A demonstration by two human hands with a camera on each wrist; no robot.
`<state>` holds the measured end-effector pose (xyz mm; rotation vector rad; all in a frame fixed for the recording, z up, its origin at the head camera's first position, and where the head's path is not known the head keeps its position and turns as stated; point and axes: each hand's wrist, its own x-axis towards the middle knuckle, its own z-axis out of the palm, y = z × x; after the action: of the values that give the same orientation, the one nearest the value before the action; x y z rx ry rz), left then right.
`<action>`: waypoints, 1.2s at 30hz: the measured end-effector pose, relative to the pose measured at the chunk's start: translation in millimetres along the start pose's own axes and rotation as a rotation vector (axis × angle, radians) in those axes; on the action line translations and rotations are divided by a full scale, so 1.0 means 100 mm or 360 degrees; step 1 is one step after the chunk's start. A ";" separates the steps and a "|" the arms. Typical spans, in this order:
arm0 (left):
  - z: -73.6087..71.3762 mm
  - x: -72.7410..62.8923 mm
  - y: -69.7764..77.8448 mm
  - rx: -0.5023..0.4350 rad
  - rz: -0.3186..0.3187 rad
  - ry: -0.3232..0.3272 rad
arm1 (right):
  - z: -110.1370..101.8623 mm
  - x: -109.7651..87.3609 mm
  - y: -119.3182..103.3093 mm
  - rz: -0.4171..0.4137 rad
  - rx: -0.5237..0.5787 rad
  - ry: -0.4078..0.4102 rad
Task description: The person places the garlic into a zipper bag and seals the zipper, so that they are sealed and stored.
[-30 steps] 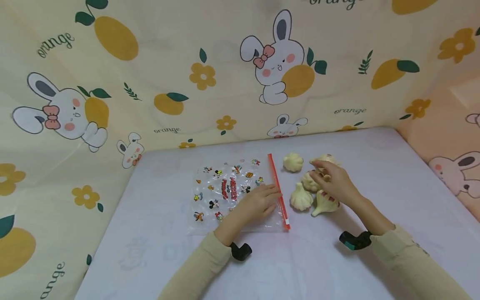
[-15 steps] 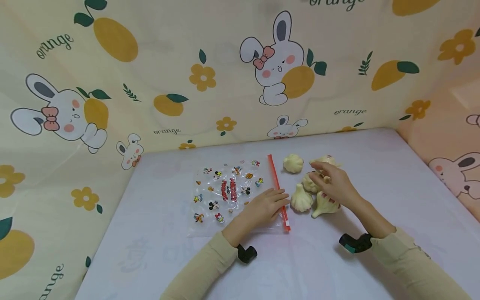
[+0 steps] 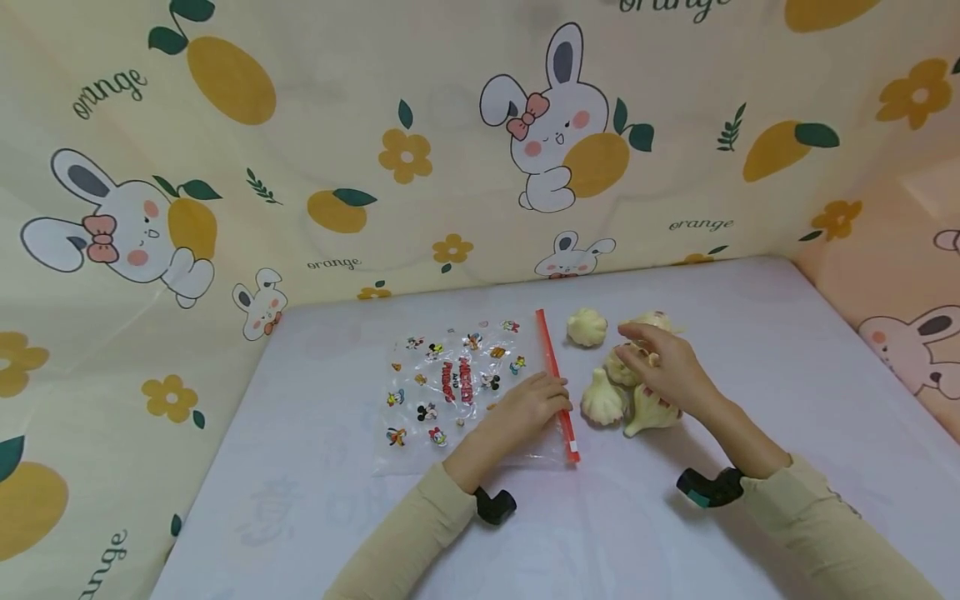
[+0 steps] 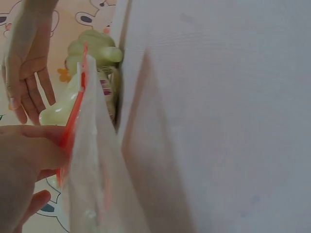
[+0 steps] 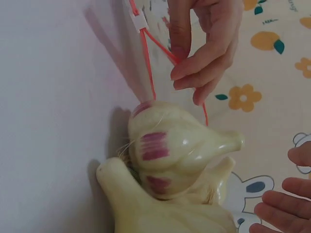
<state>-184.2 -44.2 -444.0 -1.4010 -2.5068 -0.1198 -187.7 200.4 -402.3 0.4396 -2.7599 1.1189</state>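
Note:
A clear printed zip bag [image 3: 442,417] lies flat with its red zip edge [image 3: 550,346] on the right. My left hand [image 3: 525,412] pinches that edge between thumb and fingers. In the right wrist view the red strips stand apart beside the left hand [image 5: 206,48], below a white slider [image 5: 140,21]. My right hand [image 3: 671,371] hovers over several garlic bulbs [image 3: 602,398], fingers loosely extended, holding nothing. Part of the cluster is hidden beneath it. Purple patches mark one bulb [image 5: 170,145] in the right wrist view.
A single garlic bulb [image 3: 587,327] sits at the back, between the bag and the cluster. The pale table [image 3: 300,500] meets a printed cloth wall [image 3: 450,183] behind and another cloth wall [image 3: 900,350] at the right.
My left hand has moved rightward onto the zip edge, then slightly back left, now with fingers curled at the strip. The right hand has barely shifted over the garlic.

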 end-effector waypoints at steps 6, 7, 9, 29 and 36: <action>-0.02 -0.02 0.00 -0.0023 -0.0009 0.0103 | 0.04 -0.01 -0.02 -0.0060 0.0037 0.0059; -0.03 -0.03 0.00 -0.0028 -0.0015 0.0112 | 0.04 -0.01 -0.03 -0.0056 0.0044 0.0059; -0.04 -0.04 0.00 -0.0047 -0.0024 0.0132 | 0.05 -0.01 -0.03 -0.0045 0.0050 0.0057; -0.25 -0.13 -0.12 -0.0014 -0.0004 0.0520 | 0.19 0.12 -0.23 -0.0054 0.0208 0.0052; -0.35 -0.16 -0.13 -0.0023 -0.0032 0.0530 | 0.27 0.16 -0.36 -0.0030 0.0237 0.0052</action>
<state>-180.5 -70.9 -414.2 -1.2443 -2.2485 -0.3457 -191.6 153.9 -394.7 0.4583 -2.6493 1.3207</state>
